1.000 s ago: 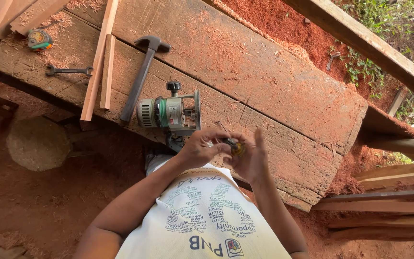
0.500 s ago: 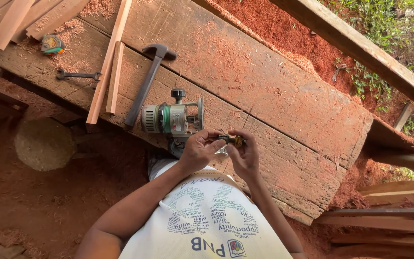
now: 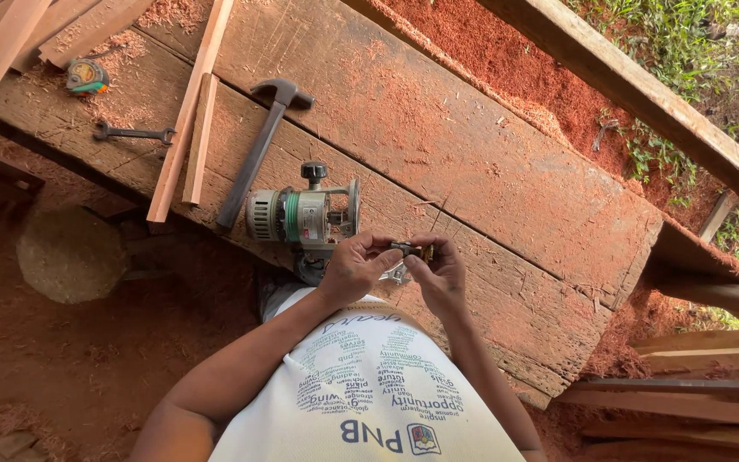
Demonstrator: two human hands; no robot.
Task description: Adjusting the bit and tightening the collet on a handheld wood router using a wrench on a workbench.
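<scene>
Both hands have drawn closer together: the left hand and right hand now pinch a small brass-coloured router bit between their fingertips, just in front of the router; fitting work seems under way.

The left hand and right hand now sit lower against the workbench edge than a second ago, fingertips drawn closer together. The small brass-coloured router bit (earlier half hidden behind the right fingers) now shows between both sets of fingertips, pinched from each side, with the electric router just beyond the left fingertips.
</scene>
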